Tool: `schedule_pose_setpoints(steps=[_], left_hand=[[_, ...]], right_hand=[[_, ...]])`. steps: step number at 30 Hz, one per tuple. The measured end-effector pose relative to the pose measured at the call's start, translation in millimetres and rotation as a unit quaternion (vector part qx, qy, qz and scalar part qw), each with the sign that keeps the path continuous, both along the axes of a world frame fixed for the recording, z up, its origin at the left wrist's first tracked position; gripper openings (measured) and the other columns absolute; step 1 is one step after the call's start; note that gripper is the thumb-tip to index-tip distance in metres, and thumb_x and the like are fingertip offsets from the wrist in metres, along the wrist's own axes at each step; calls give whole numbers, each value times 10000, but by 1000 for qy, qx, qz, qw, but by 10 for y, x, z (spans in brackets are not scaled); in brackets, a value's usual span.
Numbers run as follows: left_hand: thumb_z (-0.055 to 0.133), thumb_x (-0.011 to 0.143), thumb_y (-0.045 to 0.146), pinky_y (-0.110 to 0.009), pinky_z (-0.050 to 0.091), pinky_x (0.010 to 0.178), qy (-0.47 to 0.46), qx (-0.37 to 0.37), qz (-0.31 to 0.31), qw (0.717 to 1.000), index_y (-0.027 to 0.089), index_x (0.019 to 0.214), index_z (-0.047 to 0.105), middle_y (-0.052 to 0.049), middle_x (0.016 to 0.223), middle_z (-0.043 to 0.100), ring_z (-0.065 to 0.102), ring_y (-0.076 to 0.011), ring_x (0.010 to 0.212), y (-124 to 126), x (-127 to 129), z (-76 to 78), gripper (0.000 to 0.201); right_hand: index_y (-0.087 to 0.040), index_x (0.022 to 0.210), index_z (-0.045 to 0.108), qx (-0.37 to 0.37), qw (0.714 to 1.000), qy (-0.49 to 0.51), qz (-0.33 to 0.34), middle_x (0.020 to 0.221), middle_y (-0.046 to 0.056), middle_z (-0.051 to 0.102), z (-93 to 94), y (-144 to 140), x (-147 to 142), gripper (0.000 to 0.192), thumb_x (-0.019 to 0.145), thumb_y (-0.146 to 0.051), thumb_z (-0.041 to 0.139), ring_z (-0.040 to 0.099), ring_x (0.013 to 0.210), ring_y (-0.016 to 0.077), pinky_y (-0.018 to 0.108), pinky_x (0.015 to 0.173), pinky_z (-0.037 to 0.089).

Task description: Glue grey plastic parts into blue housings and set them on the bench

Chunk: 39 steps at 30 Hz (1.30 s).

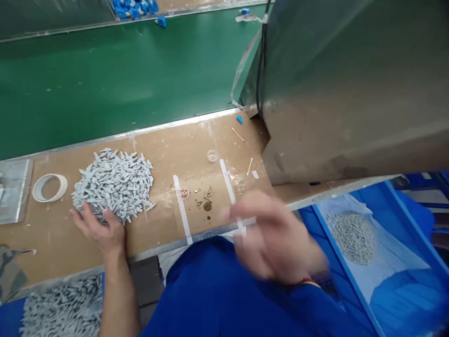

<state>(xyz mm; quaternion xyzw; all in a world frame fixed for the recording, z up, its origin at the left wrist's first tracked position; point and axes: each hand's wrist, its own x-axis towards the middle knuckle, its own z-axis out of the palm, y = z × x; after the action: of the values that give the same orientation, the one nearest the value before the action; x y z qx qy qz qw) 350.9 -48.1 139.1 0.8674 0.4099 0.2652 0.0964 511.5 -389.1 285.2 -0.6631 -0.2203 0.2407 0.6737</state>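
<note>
My left hand (102,229) rests at the near edge of a heap of small light-grey plastic parts (115,182). Its fingers are apart, touching the heap, with nothing visibly gripped. To the right, my right hand (275,236) hangs over the bench's front edge, smeared by motion. Whether anything is in its fingers I cannot make out. Between the hands, dark stains (207,206) mark the cardboard bench top, flanked by white tape strips (183,210). A small clear dish with red contents (184,193) stands by the left strip.
A tape roll (49,187) lies left of the heap. Behind the bench runs a green conveyor belt (105,84). A large metal housing (351,103) blocks the right. Blue crates with grey parts, one on the right (354,236) and one on the left (63,309), stand below the bench.
</note>
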Motion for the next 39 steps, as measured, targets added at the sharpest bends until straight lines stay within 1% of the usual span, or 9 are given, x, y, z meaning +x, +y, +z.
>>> schedule_pose_setpoints(steps=[3,6,9,14,19,23,26,31,39], left_hand=[[391,988,546,-602,290,1239,14,1,21,1000,50,1520,428,-291,1619,353,315,-387,1543,12,22,9,728],[371,1000,536,-592,307,1237,11,11,34,999,63,1503,441,-284,1594,390,338,-383,1530,19,24,15,695],[375,1009,522,-554,309,1249,4,10,35,999,14,1488,445,-307,1571,397,340,-377,1528,11,22,30,702],[384,989,532,-566,331,1234,-27,8,41,999,31,1478,473,-307,1559,412,361,-388,1516,-15,27,62,706],[454,924,540,-681,255,1228,-70,16,54,996,146,1426,551,-237,1545,473,398,-418,1487,-51,7,109,646],[519,897,509,-713,276,1209,-127,22,66,990,213,1316,664,-171,1463,567,474,-434,1424,-297,66,449,533],[515,933,386,-592,489,1127,-221,46,-42,973,274,1264,716,-83,1378,636,582,-361,1330,-717,153,914,404],[536,925,230,-587,534,1102,-182,18,-400,898,459,1416,557,20,1469,572,569,-315,1349,-1528,364,1574,542],[566,952,146,-491,547,1067,-175,6,-546,819,282,1446,531,-123,1330,655,598,-281,1286,-1943,661,1689,514]], right_hand=[[-323,1368,570,-108,968,-198,-112,1317,84,578,-621,203,808,427,945,-316,624,603,1190,297,560,1060,525],[-236,1439,525,-212,945,-239,-65,1376,144,503,-1199,498,1256,605,860,-239,699,513,1326,348,597,1142,429],[-206,1268,637,-240,944,-221,-43,1205,133,600,-1450,647,1352,412,858,-205,664,597,1173,317,566,1073,477],[-259,1075,587,23,998,34,-56,1093,67,691,-1109,424,1151,353,844,-489,723,679,962,216,423,914,587],[-301,993,554,209,963,162,-55,1023,13,683,-585,58,717,524,705,-634,838,678,769,152,304,698,614],[-281,935,559,255,952,167,-17,935,0,676,-365,-22,428,511,682,-586,881,649,673,121,251,602,576],[-276,924,566,290,941,173,7,903,-6,665,-276,-5,263,480,699,-564,877,632,646,106,221,566,546],[-289,940,557,289,939,184,-3,884,3,654,-199,68,7,485,730,-636,824,604,689,132,242,580,534],[-261,933,647,283,939,191,-31,847,5,710,-141,50,-128,449,711,-576,877,645,727,126,223,664,562]])
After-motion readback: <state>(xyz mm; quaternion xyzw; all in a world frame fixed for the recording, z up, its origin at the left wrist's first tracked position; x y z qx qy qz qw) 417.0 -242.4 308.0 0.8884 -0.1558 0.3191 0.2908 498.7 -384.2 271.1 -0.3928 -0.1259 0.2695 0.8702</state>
